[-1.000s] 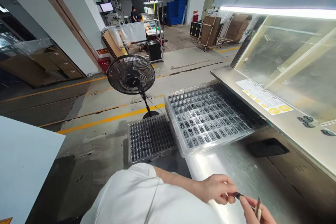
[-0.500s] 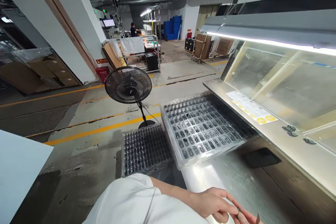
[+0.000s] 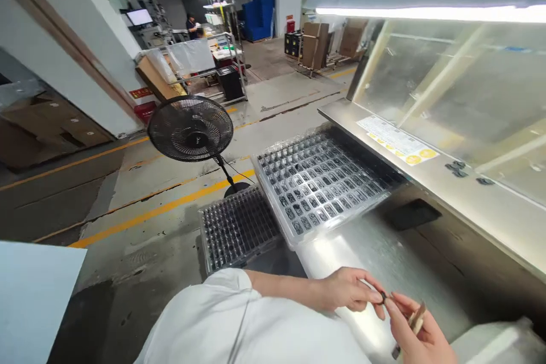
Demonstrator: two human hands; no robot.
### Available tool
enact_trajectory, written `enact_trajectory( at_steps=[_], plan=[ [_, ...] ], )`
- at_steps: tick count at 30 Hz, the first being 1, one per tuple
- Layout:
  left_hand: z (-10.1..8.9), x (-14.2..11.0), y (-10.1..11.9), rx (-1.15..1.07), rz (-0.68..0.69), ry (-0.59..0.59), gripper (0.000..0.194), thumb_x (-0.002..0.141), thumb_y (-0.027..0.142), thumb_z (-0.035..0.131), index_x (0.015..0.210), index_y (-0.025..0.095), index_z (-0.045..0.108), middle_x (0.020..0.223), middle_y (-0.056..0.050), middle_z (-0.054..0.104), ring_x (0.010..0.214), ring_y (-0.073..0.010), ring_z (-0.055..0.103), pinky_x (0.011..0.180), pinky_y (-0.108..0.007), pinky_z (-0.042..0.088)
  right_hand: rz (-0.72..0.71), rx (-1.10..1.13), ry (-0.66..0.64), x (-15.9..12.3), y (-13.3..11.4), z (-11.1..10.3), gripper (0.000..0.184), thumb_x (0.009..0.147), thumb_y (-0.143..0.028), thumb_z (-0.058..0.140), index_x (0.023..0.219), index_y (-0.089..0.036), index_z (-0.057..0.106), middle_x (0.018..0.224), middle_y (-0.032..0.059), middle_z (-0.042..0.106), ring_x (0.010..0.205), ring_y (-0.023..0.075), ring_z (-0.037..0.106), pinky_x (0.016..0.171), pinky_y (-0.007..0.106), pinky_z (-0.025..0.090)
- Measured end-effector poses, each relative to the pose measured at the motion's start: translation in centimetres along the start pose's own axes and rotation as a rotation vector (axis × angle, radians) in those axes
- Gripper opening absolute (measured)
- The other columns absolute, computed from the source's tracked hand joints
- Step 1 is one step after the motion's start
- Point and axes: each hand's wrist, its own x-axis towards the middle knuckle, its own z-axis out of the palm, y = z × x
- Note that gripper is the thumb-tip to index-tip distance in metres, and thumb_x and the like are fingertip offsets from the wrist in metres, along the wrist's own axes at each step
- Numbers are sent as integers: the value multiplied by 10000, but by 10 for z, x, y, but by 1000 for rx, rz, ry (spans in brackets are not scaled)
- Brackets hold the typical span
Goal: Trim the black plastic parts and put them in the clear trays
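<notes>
Black ring-shaped part pinched in L hand fingertips; R hand holds pale stick right by it, hands together, not clamped on same thing as far as visible. Below them stainless bench, w/ clear plastic tray of dark parts on it, 2nd tray beside, standing fan beyond.

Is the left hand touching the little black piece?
Touching: the head view shows the left hand pinching the little black piece between its fingertips.
</notes>
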Motion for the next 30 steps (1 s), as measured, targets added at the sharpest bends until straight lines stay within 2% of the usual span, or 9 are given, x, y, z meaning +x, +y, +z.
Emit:
enact_trajectory(
  at_steps=[4,7,12,17,22,24,27,28,30],
  plan=[
    [5,-10,5,22,17,42,537,657,490,924,1001,169,666,706,-69,710,372,-46,277,424,-280,110,-48,137,35,-5,-7,7,535,640,-671,839,906,-212,773,791,66,738,669,232,623,553,321,471],
    [7,-15,10,50,17,71,538,711,514,883,1034,163,631,703,-47,703,383,-37,275,440,-260,110,-102,236,24,-5,-5,13,561,646,-686,854,905,-195,773,810,75,746,655,195,591,563,300,457],
    [8,-20,15,118,0,48,603,731,573,869,1069,148,609,716,0,686,396,-11,265,450,-224,119,-143,308,9,-8,0,19,502,729,-653,850,931,-203,763,859,75,744,654,174,565,581,302,463],
    [11,-25,20,130,35,55,548,792,538,852,1092,147,611,731,13,679,413,-8,280,457,-224,136,-195,321,72,-16,2,22,436,819,-608,800,1017,-223,745,885,51,735,662,165,552,611,307,470],
    [14,-29,30,163,105,36,464,874,487,809,1135,151,622,772,0,695,423,-7,285,458,-235,147,-324,143,56,-29,-6,11,279,1001,-481,650,1131,-244,723,946,26,726,565,124,436,562,309,397],
    [15,-31,33,178,131,28,441,897,477,794,1146,156,623,769,1,694,425,-7,279,458,-237,146,-441,53,34,-33,-12,6,254,1061,-435,566,1142,-242,709,1000,39,732,614,138,503,608,322,426],
    [16,-33,36,193,152,16,428,913,486,784,1143,164,621,763,1,692,429,-10,279,454,-236,147,-581,-40,52,-37,-18,3,281,1118,-363,446,1087,-230,692,1008,63,722,841,186,652,756,335,479],
    [17,-33,35,193,155,11,426,916,489,782,1140,166,620,760,3,690,430,-10,277,452,-235,146,-604,-69,62,-38,-19,3,292,1125,-342,427,1046,-228,684,973,62,709,862,189,658,767,333,474],
    [18,-33,35,184,155,4,420,920,488,780,1139,170,615,750,9,682,430,-11,273,449,-233,142,-626,-127,75,-38,-19,4,299,1126,-317,431,957,-226,660,884,44,668,783,173,625,721,322,447]
  ],
)
